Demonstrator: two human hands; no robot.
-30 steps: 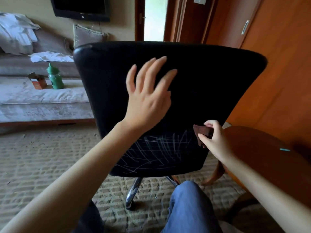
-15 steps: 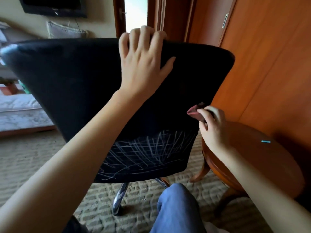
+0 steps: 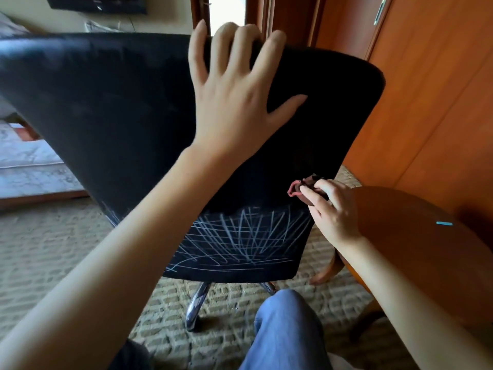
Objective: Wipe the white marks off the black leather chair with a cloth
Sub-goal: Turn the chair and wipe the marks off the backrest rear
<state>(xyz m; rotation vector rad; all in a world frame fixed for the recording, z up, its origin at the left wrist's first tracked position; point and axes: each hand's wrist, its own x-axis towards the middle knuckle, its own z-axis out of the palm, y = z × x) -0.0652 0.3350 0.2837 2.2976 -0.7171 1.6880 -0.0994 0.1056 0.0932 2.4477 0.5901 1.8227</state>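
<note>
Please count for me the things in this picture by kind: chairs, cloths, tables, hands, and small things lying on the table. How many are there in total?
chair: 1
cloth: 1
table: 1
hands: 2, the left hand gripping the chair top and the right hand holding the cloth
small blue stick on the table: 1
Total: 6

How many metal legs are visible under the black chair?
2. One chrome leg slants down onto the carpet; a second leg peeks out above the blue-clad knee. Others may hide behind the chair back.
</note>
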